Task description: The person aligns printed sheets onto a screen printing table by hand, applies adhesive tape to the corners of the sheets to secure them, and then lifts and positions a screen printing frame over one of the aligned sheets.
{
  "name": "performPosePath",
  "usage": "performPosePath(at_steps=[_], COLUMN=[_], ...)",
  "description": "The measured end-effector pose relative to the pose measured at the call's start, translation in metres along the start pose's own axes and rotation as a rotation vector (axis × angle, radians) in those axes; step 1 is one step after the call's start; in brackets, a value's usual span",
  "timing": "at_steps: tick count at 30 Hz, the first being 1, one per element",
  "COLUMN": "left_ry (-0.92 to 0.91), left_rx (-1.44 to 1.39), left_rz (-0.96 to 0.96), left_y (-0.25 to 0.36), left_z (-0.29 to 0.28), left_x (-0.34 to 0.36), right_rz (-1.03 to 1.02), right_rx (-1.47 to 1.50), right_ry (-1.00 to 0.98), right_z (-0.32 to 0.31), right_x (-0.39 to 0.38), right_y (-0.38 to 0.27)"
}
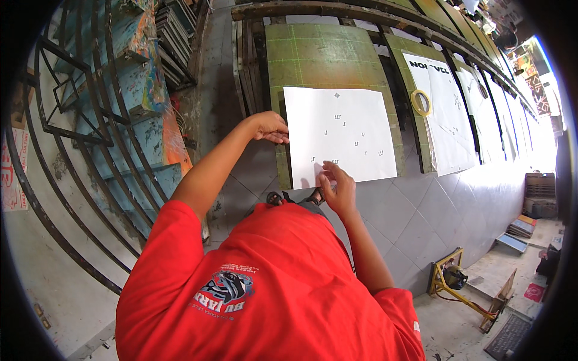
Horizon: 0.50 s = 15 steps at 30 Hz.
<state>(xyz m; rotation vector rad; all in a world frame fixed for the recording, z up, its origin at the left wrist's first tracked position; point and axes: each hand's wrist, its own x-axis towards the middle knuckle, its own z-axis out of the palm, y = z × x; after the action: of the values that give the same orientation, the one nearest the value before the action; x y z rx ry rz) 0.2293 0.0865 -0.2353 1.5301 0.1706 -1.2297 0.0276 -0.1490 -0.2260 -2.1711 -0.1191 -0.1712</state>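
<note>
A white sheet of paper [343, 135] with small dark printed marks lies over the near part of a green board [325, 51] with bright grid lines. At the sheet's left edge, my left hand [271, 127] has its fingers bent and close together, apparently gripping that edge; the fingertips are partly hidden. My right hand [339, 188] rests at the near edge, fingers apart, with fingertips on the paper and nothing held. Both forearms reach in from red sleeves.
Rightward, a yellow tape roll [421, 103] lies at the edge of another board bearing a printed sheet [442, 114]. More papered boards continue along the dark rack rail [373, 15]. Black curved metal bars [114, 114] stand at left, before paint-stained blue surfaces [129, 90].
</note>
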Motion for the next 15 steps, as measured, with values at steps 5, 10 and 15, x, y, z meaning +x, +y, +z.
performPosePath(at_steps=[5, 10, 15], left_ry=[-0.018, -0.006, -0.014], left_rx=[-0.006, -0.019, -0.004], left_rz=[0.005, 0.024, 0.032], left_y=[0.0, -0.004, -0.008], left_z=[0.0, -0.001, -0.001], left_x=[0.001, 0.0, 0.0], right_rz=[0.118, -0.134, -0.128], right_rx=[-0.31, -0.414, -0.458], right_ry=[-0.254, -0.207, -0.233], right_z=[-0.002, 0.034, 0.043], right_x=[0.043, 0.078, 0.083], right_y=[-0.028, -0.019, -0.02])
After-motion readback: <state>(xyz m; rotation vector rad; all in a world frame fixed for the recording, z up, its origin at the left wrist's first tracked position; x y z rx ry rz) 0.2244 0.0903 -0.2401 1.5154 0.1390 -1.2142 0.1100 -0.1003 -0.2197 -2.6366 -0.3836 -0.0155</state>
